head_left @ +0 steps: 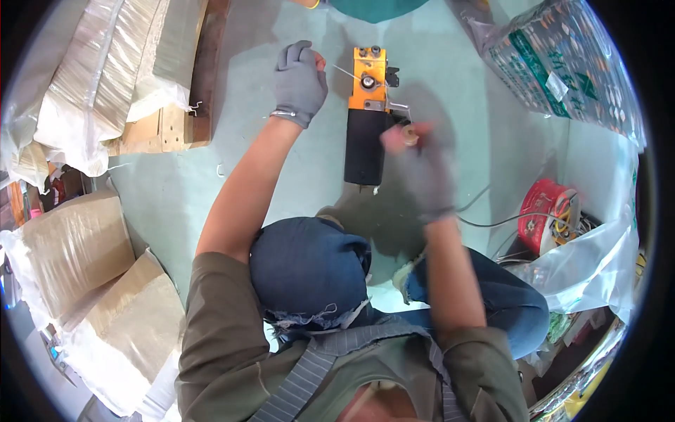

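While the person sits on the pale green floor (450, 77) with knees up, both hands are out front in grey knit gloves. The left hand (299, 81) is loosely curled with the fingers bent, and it looks like it's pinching the end of a thin wire (346, 72) that runs from it across to the machine. That machine (368, 116), an orange head on a black body, lies flat on the floor just to the right of the left hand and right beside the right one. The right hand (422, 165) is blurry, closed around a small round knob-like part (409, 136) at the end of a metal arm sticking out of the machine's side. Past the right hand, further right, there's a red spool of wire (545, 211) and a clear plastic bag (598, 264). Off beyond the left hand are plastic-wrapped bundles (77, 246) and a wooden pallet (176, 126).
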`<action>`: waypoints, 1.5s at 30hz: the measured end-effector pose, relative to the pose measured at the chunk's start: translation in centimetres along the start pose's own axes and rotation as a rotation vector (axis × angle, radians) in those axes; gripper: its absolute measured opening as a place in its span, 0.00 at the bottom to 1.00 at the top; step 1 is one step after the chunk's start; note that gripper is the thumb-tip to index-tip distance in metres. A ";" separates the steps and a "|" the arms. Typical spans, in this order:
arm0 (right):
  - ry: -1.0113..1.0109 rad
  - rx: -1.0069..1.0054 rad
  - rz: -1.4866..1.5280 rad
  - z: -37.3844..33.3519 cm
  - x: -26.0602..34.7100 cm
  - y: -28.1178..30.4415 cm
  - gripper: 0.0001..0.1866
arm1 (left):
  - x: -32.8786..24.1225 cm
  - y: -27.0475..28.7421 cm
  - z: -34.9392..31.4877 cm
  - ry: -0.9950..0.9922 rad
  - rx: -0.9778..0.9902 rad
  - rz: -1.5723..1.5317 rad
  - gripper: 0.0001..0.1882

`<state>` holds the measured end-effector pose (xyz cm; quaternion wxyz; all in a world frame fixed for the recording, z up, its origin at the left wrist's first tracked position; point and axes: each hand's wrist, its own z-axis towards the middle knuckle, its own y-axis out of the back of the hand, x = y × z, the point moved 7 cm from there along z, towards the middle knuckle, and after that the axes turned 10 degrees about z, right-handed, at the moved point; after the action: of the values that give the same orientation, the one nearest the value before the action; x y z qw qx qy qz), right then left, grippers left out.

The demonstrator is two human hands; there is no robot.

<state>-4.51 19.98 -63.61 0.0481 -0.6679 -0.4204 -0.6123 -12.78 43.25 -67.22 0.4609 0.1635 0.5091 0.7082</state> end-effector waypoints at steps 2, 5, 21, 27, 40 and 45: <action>0.142 -0.034 -0.398 -2.4 -1.9 -5.7 0.51 | -0.5 -0.2 -0.5 -0.013 -0.036 0.055 0.06; 0.164 -0.061 -0.456 -1.2 -1.6 -7.2 0.59 | -0.6 -0.3 -0.8 0.022 -0.017 0.044 0.06; 0.649 0.123 -0.593 4.4 2.4 2.6 0.28 | -1.8 0.8 -8.5 0.359 0.718 -0.840 0.12; 0.734 0.302 -0.099 -1.8 5.7 -4.6 0.14 | -3.6 3.7 -9.0 0.314 0.736 -0.979 0.10; 0.724 0.101 -0.284 1.6 3.3 -4.1 0.07 | -4.2 2.1 -7.7 0.280 0.609 -0.985 0.08; 0.699 0.061 -0.188 0.9 4.8 -4.0 0.07 | -4.5 2.9 -7.1 0.304 0.631 -0.961 0.10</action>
<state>-6.82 25.49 -61.51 0.1522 -0.3750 -0.4560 -0.7926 -16.84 35.39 -66.69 0.5808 -0.0595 0.7723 0.2503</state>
